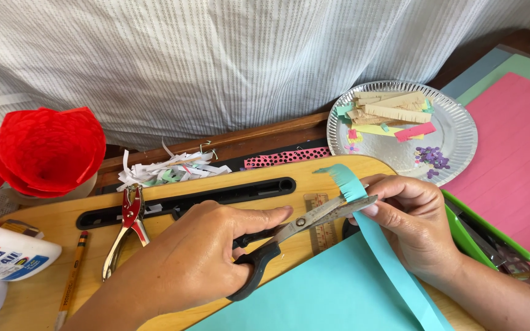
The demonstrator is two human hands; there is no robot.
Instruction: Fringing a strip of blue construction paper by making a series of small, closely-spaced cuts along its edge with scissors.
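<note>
Scissors [305, 228] with black handles lie across the middle of a wooden lap board [173, 202], blades nearly closed on the edge of a teal paper strip [372, 239]. Left hand [197, 260]: fingers clenched through and around the handles, thumb stretched along the top. Right hand [409, 224]: fingertips [372, 210] pinching the strip just beside the blade tips, holding it taut. Above the blades the strip already carries a row of short fringe cuts and curls over toward the board's far edge; below them it runs uncut along the right side of a teal paper sheet [326, 288] at the board's near edge. The step in hand appears to be fringing, with a snip partway through. The next snip would call for opening the blades, sliding the strip a little, and keeping each cut short of the opposite edge so the fringe stays attached. Beyond the board's far right corner stands a foil plate [461, 132] holding cut paper pieces. On the board's left part lie a hole punch [127, 230] with red grips, a pencil [72, 279] and a glue bottle [7, 257]; white paper shreds [167, 168] sit at its far edge, and a red paper flower [50, 150] stands past its far left corner.
</note>
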